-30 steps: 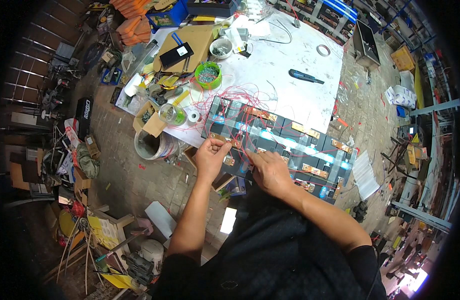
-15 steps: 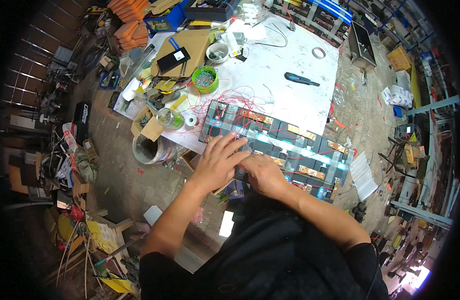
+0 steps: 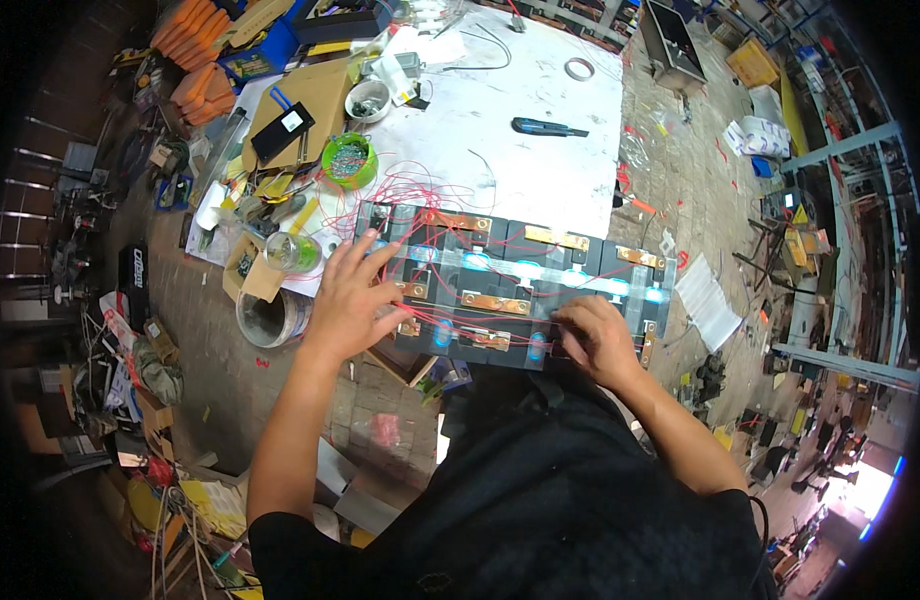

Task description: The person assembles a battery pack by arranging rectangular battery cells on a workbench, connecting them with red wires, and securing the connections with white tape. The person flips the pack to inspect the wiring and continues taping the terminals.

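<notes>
A black battery pack [image 3: 505, 240] with copper connecting strips [image 3: 495, 302] and clear tape lies along the near edge of the white-topped table. My left hand [image 3: 348, 308] rests over its left end, fingers spread and thumb beside several thin red wires [image 3: 450, 318]. These wires run along the pack's near side towards my right hand [image 3: 602, 342]. That hand is at the near right part of the pack, its fingers curled and pinched on the red wires; the fingertips are partly hidden. More red wire lies tangled behind the pack's left end.
Left of the pack stand a glass jar [image 3: 292, 254], an open carton [image 3: 248, 262] and a bucket [image 3: 270, 318]. Farther back are a green tub [image 3: 348, 160] of small parts, a white bowl [image 3: 368, 101], a utility knife [image 3: 548, 127] and a tape roll [image 3: 579, 69].
My hands were close together near the pack's left end. The right has moved right along the near edge, with red wires now stretched between the hands. The view has shifted too.
</notes>
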`<action>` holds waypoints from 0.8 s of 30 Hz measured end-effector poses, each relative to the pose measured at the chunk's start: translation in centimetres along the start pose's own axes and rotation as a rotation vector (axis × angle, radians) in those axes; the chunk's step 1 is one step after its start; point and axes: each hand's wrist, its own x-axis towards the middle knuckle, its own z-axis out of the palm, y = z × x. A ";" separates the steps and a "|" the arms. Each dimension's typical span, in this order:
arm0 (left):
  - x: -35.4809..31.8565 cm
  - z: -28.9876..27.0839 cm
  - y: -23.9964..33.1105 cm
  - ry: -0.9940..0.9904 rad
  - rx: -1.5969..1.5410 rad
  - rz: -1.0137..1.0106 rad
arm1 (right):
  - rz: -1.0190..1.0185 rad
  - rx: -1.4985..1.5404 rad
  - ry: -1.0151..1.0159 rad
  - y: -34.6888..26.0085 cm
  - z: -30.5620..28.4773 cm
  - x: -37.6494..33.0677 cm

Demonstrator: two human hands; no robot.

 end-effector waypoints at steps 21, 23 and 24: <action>-1.3 2.1 0.5 0.021 0.051 -0.257 | 0.031 -0.173 0.065 -0.5 1.8 -2.1; -1.4 1.8 0.6 -0.012 0.039 -0.301 | 0.048 -0.151 0.077 -0.5 1.7 -1.9; -1.5 1.6 0.8 -0.006 0.018 -0.316 | 0.052 -0.142 0.079 -0.3 1.6 -1.9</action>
